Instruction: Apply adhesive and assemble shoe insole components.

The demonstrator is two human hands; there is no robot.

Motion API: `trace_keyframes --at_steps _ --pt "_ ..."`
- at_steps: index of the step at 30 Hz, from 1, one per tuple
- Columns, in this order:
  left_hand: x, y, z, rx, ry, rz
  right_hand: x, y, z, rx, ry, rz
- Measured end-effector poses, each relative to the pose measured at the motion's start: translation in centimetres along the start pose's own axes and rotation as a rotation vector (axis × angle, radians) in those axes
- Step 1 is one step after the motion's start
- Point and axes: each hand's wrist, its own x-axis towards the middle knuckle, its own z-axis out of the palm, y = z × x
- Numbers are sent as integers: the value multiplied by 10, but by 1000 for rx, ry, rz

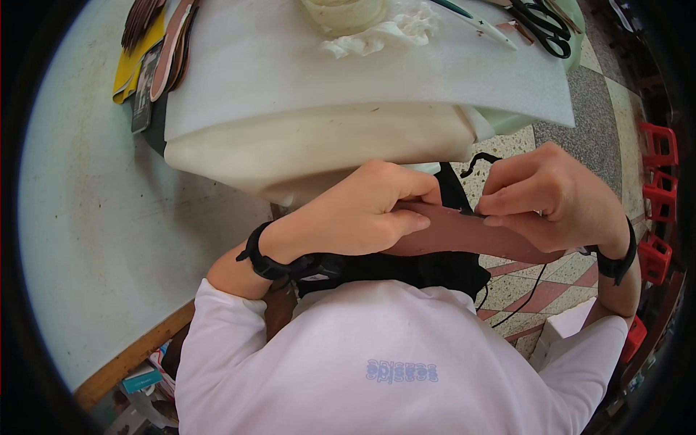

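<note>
My left hand (362, 214) and my right hand (551, 199) both pinch a long reddish-brown leather strip (471, 235), held flat just above my lap. The left thumb lies along the strip's left end; the right fingers fold over its top edge near the middle. Black fabric (435, 268) with a thin cord lies under the strip. A black band sits on each wrist. The strip's left end is hidden under my left hand.
A white foam sheet (348, 72) covers the table edge in front of me. On it lie black scissors (540, 22), a crumpled white cloth (384, 32) and a stack of brown leather pieces (170, 43). Red plastic crates (656, 185) stand on the tiled floor at right.
</note>
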Motion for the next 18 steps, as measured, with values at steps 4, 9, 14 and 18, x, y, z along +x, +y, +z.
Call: trace_keyframes --at_steps 4,9,14,18 --pt "4 1 4 -223 -27 -33 -2 1 1 -20 -19 -11" --pt "8 -4 6 -155 -60 145 -4 5 -1 -47 -55 -60" --pt "7 -4 5 -126 -76 104 -7 3 0 -6 -62 -3" --pt "4 -5 5 -156 -57 95 -10 5 -2 -66 -92 2"
